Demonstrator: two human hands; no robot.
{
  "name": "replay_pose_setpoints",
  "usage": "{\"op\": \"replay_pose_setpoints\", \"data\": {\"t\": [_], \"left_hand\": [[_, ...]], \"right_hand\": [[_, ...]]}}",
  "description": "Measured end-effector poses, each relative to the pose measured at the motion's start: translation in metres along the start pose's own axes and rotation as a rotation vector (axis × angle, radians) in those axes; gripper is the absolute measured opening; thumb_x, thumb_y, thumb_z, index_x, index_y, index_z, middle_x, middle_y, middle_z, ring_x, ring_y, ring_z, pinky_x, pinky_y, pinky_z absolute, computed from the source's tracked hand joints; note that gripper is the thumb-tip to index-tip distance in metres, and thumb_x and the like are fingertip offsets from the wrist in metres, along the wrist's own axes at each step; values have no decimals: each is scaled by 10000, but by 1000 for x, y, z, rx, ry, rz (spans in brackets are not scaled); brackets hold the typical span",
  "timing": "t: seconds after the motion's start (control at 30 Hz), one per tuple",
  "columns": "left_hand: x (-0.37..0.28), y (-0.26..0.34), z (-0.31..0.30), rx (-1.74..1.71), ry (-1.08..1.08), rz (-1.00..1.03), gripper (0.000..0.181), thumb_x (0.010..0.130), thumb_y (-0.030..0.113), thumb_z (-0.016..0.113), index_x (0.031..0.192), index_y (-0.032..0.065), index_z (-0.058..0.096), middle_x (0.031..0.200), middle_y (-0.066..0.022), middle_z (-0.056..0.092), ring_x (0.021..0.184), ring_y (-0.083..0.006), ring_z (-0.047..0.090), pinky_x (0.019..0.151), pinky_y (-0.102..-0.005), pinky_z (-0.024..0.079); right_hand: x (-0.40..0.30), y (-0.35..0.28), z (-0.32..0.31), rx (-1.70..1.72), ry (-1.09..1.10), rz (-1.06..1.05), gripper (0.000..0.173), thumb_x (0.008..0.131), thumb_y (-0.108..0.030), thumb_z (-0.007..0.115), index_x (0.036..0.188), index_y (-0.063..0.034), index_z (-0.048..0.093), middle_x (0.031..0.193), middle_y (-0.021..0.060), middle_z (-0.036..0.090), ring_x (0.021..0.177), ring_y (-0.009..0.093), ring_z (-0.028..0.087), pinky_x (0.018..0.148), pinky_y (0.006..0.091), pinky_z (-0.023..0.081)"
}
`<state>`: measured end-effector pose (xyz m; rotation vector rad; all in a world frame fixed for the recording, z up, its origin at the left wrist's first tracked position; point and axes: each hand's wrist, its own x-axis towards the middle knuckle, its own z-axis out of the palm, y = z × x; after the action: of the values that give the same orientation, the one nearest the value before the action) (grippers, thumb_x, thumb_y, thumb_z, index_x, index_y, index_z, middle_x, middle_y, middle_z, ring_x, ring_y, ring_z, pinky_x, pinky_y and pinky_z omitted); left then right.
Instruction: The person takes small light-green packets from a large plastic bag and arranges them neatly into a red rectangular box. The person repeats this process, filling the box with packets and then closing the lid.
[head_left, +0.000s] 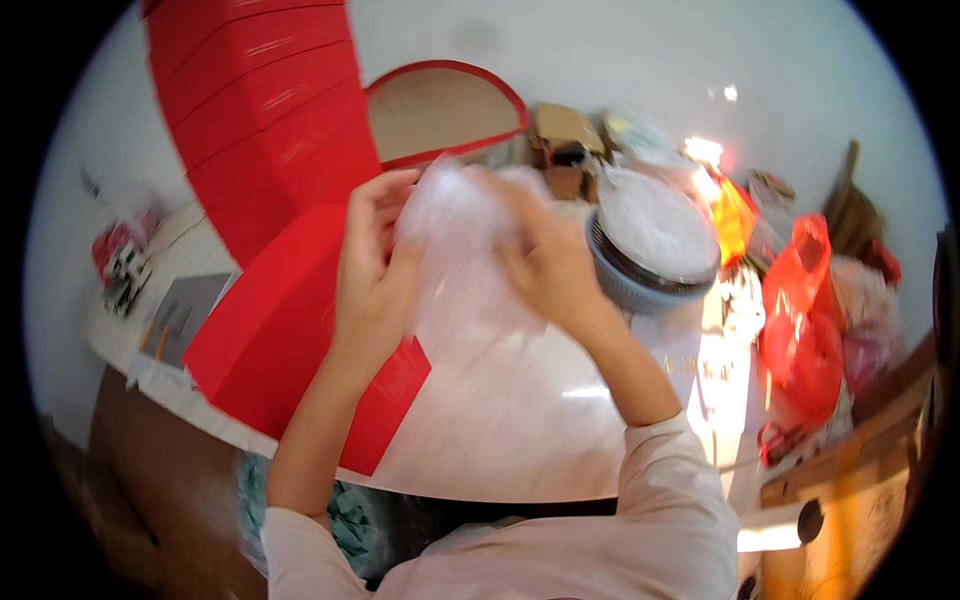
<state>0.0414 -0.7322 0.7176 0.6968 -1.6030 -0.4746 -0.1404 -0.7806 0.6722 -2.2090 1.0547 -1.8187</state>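
A thin, whitish translucent plastic bag (457, 255), blurred by motion, is held up between both hands above the white table (487, 420). My left hand (382, 240) grips its left side, fingers curled and thumb against it. On its right side my right hand (529, 244) holds it with bent fingers; some fingertips are hidden or blurred. Beneath and beside my left forearm lies a large red sheet (270, 307), with a smaller red piece (386, 412) at its lower right. A blue plastic basket (645, 296) holding clear plastic stands right of my right hand.
A tall stack of red folded pieces (262, 97) rises at the back left. Behind my hands is a red-edged half-round panel (450, 112). Cardboard boxes (566, 139), a red plastic bag (802, 330) and red-handled scissors (776, 442) lie to the right. A grey board (187, 307) lies left.
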Motion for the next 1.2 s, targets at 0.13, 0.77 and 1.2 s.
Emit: {"op": "replay_pose_setpoints", "data": {"t": [0.13,0.77,1.2], "left_hand": [[-7,-40,36,194,-108,12,379,885,69,530,1256,45,461,1232,-98,505,1169,-201,480,1019,-354,347],[10,-219,231,-133,-338,-594,426,930,270,541,1281,53,434,1078,-95,560,927,-149,571,820,-296,449],[-197,-124,21,-76,-119,-752,176,920,106,544,1063,25,609,974,-84,647,872,-136,615,797,-281,473]], "right_hand": [[16,89,-76,43,613,91,395,692,109,442,1050,32,589,992,157,591,816,224,563,694,294,446],[-58,441,-149,-1208,-1201,658,516,761,-296,660,1242,-139,560,1112,167,627,1016,328,598,846,535,456],[-24,378,-170,-620,-894,797,255,880,-151,524,1099,-88,639,996,139,660,817,260,616,776,375,484]]}}
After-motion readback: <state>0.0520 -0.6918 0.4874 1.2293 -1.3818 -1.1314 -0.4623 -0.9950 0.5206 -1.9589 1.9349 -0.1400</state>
